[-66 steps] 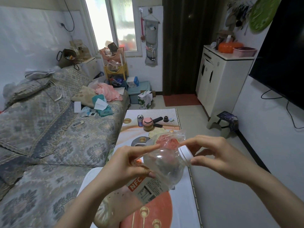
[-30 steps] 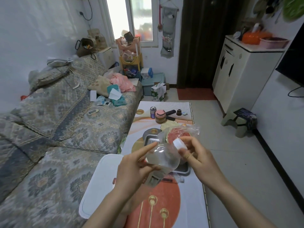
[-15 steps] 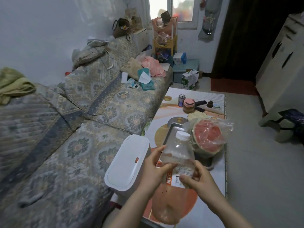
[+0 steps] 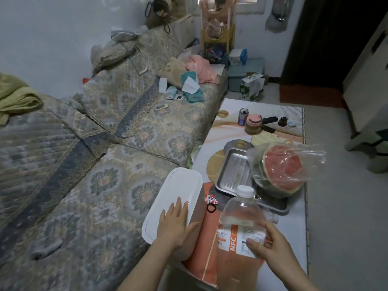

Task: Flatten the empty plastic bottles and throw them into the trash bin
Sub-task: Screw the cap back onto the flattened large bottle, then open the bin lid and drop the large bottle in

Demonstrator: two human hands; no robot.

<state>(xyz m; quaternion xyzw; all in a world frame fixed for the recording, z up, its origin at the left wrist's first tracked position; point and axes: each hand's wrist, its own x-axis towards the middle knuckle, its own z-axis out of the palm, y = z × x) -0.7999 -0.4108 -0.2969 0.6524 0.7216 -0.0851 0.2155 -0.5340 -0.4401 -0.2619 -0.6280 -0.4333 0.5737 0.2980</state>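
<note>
Bottle (image 4: 239,234) base cut off by bottom edge.

Clear glossy plastic bottle (image 4: 241,219), paper label. Smooth matt white plastic bin lid (image 4: 174,198). Shiny ribbed metal tray (image 4: 233,171). Quilted cloth sofa cover (image 4: 88,164). Crinkled clear film over watermelon (image 4: 281,166).

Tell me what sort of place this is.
Most likely a small lived-in living room at home: a quilt-covered sofa strewn with clothes, a low table bearing half a watermelon and a metal tray, and a window at the far end.
</note>
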